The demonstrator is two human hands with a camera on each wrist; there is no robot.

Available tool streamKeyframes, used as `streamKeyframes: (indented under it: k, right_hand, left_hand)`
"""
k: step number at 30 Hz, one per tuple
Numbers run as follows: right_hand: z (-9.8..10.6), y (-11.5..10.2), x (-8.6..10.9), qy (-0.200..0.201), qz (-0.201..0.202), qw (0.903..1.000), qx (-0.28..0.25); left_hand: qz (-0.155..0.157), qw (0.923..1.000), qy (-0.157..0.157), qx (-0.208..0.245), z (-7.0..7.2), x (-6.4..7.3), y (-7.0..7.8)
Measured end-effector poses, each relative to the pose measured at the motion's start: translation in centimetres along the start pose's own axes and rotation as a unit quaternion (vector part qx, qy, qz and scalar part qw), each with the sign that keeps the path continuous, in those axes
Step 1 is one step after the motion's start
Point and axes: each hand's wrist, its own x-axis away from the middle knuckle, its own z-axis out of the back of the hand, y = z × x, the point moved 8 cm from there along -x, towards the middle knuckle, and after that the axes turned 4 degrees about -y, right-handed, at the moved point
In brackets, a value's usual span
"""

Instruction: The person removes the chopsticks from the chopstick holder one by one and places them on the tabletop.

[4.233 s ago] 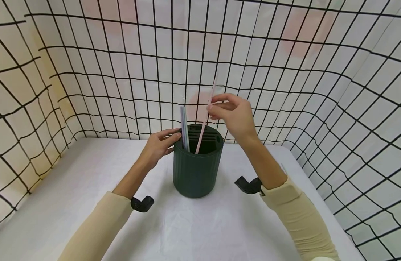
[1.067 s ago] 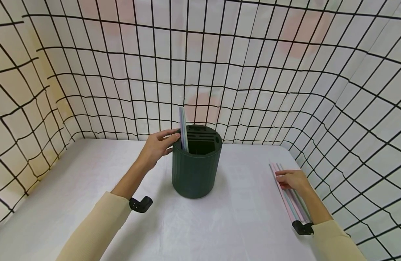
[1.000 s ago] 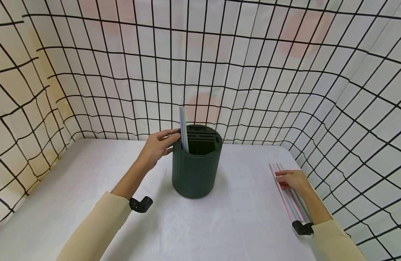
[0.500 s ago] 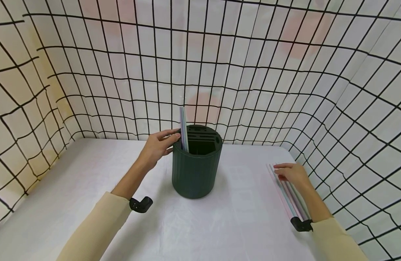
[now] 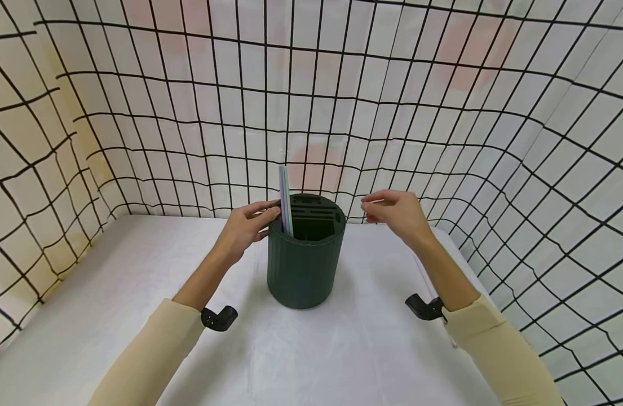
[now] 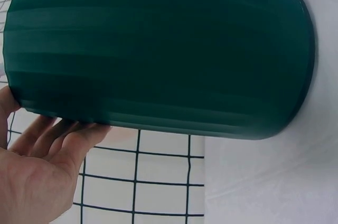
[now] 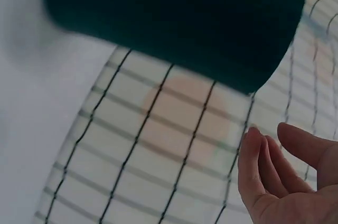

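A dark green ribbed pot (image 5: 303,276) with a slotted top stands upright on the white table. Several pale blue and lilac straws (image 5: 285,200) lean inside it at the left of its opening. My left hand (image 5: 242,228) rests its fingers and thumb against the pot's upper left side; the left wrist view shows this hand (image 6: 47,166) touching the ribbed wall. To the right of the rim, my right hand (image 5: 394,214) hovers in the air, apart from the pot. In the right wrist view this hand (image 7: 280,182) has bent fingers, thumb apart from fingertips, and no straw visible between them.
A pink straw (image 5: 424,273) lies on the table (image 5: 311,361) at the right, partly covered by the right forearm. Black wire mesh (image 5: 316,90) over white cloth walls the back and both sides.
Earlier my right hand held a pink straw over the pot, then moved to the straws lying at the right. Now it has come back up and left, near the rim. The left hand stays put.
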Motion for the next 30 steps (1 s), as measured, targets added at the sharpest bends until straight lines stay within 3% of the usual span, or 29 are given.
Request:
streamKeyframes:
  k: [6, 11, 18, 24, 30]
  right_hand:
    - [-4.1, -6.2, -0.3, -0.035, 0.08, 0.9959, -0.024]
    - [-7.7, -8.8, -0.3, -0.07, 0.113, 0.989, -0.067]
    - [-11.0, -9.5, -0.6, -0.081, 0.117, 0.9888, -0.045]
    - [-11.7, -8.6, -0.8, -0.077, 0.097, 0.9919, -0.029]
    - [-12.0, -8.4, -0.9, -0.073, 0.105, 0.9918, -0.004]
  left_hand:
    - [-0.002, 1.0, 0.002, -0.002, 0.1, 0.0, 0.1]
    - [-0.003, 1.0, -0.001, 0.0, 0.0, 0.1, 0.1]
    - [-0.003, 1.0, -0.004, -0.001, 0.0, 0.1, 0.1]
    - [0.0, 1.0, -0.003, -0.007, 0.0, 0.1, 0.1]
    - [0.002, 0.9999, -0.001, -0.012, 0.0, 0.0, 0.2]
